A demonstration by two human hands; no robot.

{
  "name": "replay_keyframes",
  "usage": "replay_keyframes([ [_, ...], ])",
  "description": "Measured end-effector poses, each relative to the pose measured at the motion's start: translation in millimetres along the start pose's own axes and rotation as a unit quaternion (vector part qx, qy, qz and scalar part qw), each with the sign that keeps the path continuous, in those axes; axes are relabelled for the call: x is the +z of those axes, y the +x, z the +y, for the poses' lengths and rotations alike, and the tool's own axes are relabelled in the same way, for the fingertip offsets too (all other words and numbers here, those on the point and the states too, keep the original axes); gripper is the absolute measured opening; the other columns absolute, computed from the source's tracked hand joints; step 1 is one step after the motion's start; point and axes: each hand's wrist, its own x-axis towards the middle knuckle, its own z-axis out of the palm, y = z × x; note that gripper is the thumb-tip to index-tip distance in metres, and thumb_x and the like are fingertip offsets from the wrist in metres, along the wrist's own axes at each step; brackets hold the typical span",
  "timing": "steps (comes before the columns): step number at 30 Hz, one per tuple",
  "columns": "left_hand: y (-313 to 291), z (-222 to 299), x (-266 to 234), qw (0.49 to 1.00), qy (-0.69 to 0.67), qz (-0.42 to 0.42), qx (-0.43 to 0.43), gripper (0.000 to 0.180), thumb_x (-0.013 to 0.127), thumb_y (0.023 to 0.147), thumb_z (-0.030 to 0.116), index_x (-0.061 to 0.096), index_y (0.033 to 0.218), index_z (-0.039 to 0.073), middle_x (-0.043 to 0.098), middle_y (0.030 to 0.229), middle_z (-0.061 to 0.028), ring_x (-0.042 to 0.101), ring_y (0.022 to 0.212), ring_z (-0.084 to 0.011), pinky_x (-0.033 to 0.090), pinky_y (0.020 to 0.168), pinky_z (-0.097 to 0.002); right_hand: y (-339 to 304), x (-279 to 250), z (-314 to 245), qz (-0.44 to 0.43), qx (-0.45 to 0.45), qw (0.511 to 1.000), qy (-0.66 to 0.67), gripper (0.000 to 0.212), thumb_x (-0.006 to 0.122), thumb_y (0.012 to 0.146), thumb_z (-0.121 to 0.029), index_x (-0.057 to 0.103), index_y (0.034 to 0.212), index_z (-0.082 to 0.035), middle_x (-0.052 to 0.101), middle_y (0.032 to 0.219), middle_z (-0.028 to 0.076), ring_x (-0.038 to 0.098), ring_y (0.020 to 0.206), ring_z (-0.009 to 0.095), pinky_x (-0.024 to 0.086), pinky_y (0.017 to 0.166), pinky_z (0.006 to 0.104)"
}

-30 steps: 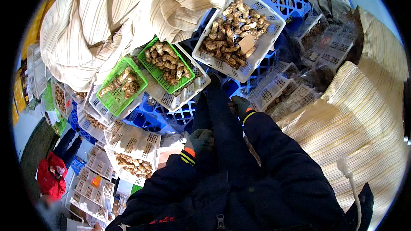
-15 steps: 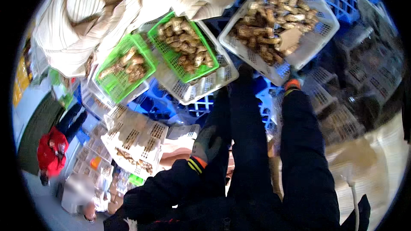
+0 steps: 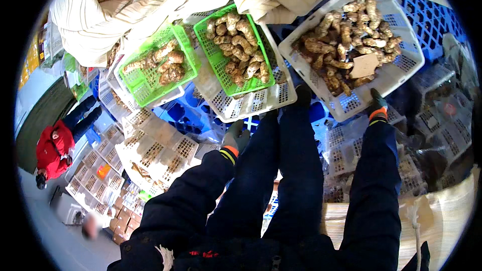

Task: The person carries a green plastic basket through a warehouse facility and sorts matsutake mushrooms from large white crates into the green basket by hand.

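Observation:
My right hand (image 3: pixel 376 103), in a dark glove with an orange cuff, holds the near rim of a large white plastic basket (image 3: pixel 346 110). Brown-and-white mushrooms (image 3: pixel 346 35) fill much of that basket, and a piece of tan cardboard (image 3: pixel 365 65) lies on them. My left hand (image 3: pixel 236 137), gloved in grey-green, hovers empty beside my left leg with its fingers apart. It is just below a white basket (image 3: pixel 236 113) that carries a green basket (image 3: pixel 231 88) of mushrooms. Farther left, another green basket (image 3: pixel 143 95) holds fewer mushrooms.
Blue plastic pallets (image 3: pixel 427 20) lie under the baskets. Striped cream cloth (image 3: pixel 115 15) is bunched along the far side. Stacked white baskets (image 3: pixel 160 140) stand at left; clear plastic-wrapped baskets (image 3: pixel 437 120) at right. A person in a red jacket (image 3: pixel 55 143) is at far left.
My left hand has moved forward, away from my body, toward the white basket. My right hand stays at the large basket's near rim, a little farther right. The whole view has shifted.

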Motion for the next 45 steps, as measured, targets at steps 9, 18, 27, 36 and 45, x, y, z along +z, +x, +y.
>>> replay_keyframes([
  [9,-18,55,-29,0.997,-0.035,-0.062,0.015,0.039,0.056,0.079,0.021,0.049,0.112,0.0,0.058,0.09,-0.0089,0.055,0.082,-0.0157,0.045,0.073,-0.0272,-107,12,-54,0.178,-0.114,0.972,-0.101,0.027,0.073,0.062,-0.012,0.06,0.083,0.001,0.057,0.066,0.008,0.05,0.051,0.021,0.043,0.051,0.0319],
  [18,-75,143,7,0.939,-0.308,-0.149,-0.023,0.057,0.068,0.072,0.03,0.046,0.113,-0.003,0.056,0.094,-0.007,0.052,0.088,-0.0149,0.042,0.079,-0.0274,-293,5,-38,0.112,-0.121,0.973,-0.163,0.029,0.069,0.067,-0.009,0.059,0.091,0.004,0.06,0.076,0.008,0.056,0.065,0.02,0.047,0.057,0.0331],
  [27,-70,8,-20,0.906,-0.363,0.086,-0.199,0.035,0.067,0.067,0.016,0.055,0.095,-0.001,0.06,0.072,-0.0096,0.056,0.058,-0.0182,0.045,0.049,-0.0321,-354,69,115,0.008,0.09,0.989,0.122,0.041,0.069,0.067,-0.004,0.054,0.105,-0.001,0.058,0.097,0.012,0.057,0.079,0.026,0.049,0.069,0.041],
  [36,-54,-141,-81,0.894,-0.382,0.19,-0.135,0.044,0.067,0.069,0.012,0.051,0.108,-0.003,0.058,0.096,-0.0114,0.056,0.081,-0.0198,0.046,0.07,-0.0306,-378,134,239,0.01,0.221,0.973,-0.071,0.039,0.075,0.065,-0.023,0.056,0.096,-0.008,0.057,0.079,0.004,0.052,0.058,0.019,0.047,0.055,0.0339],
  [45,6,-125,-121,0.886,-0.286,0.343,-0.125,0.064,0.065,0.072,0.007,0.032,0.125,-0.003,0.041,0.124,-0.0192,0.043,0.111,-0.0263,0.035,0.092,-0.0333,-365,149,204,-0.27,0.37,0.855,-0.243,0.026,0.056,0.083,-0.023,0.055,0.099,-0.003,0.062,0.086,0.012,0.061,0.069,0.021,0.051,0.061,0.0317],
])
